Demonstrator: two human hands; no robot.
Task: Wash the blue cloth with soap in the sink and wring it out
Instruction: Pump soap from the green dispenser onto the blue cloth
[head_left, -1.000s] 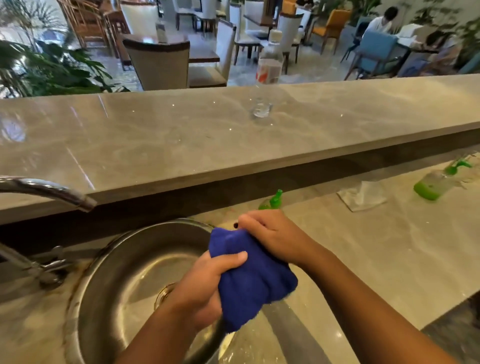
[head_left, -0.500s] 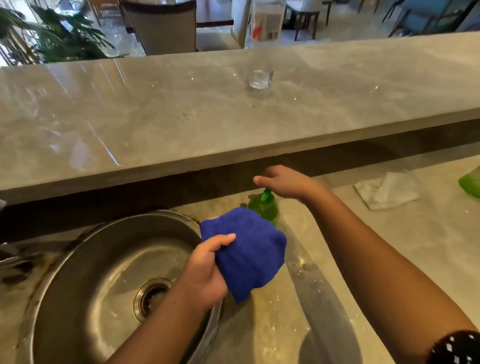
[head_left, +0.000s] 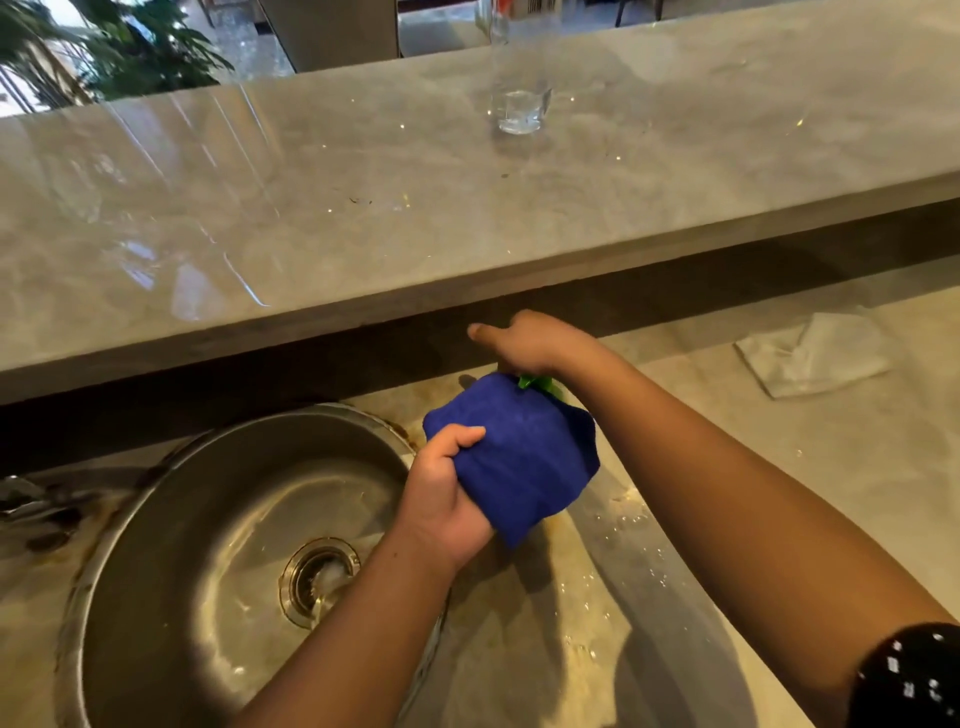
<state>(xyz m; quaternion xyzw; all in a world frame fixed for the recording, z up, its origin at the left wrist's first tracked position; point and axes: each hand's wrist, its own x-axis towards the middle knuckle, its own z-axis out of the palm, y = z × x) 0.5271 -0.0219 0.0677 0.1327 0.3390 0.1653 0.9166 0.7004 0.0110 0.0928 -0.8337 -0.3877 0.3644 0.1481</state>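
Marble counter (head_left: 779, 467) runs along the near side, with a raised marble ledge (head_left: 363, 208) behind it and a dark recess between the two levels.

Left hand (head_left: 447, 499): fingers curled shut around the bunched blue cloth (head_left: 519, 457), thumb on top of the fabric. Cloth is held in the air, over the counter just right of the sink (head_left: 156, 519) rim, not inside the basin.

Right hand (head_left: 535, 343): palm down on the green top of the soap bottle (head_left: 537, 383), just behind the cloth. Index finger extended toward the left; the other fingers are hidden under the hand, so grip on the pump cannot be told. Most of the bottle is masked by cloth and wrist.

Surroundings: round steel sink at left, wet, with drain (head_left: 319, 577) near centre. Faucet base (head_left: 31, 499) at far left edge. White rag (head_left: 815, 353) lies on the counter to the right, well apart from the hands. Glass (head_left: 519, 109) stands on the ledge, far back. Plant (head_left: 130, 47) beyond the ledge, upper left.

Clearance: the ledge overhang sits close above and behind the right hand. Counter to the right of the forearm is open, with water drops scattered near the sink rim.
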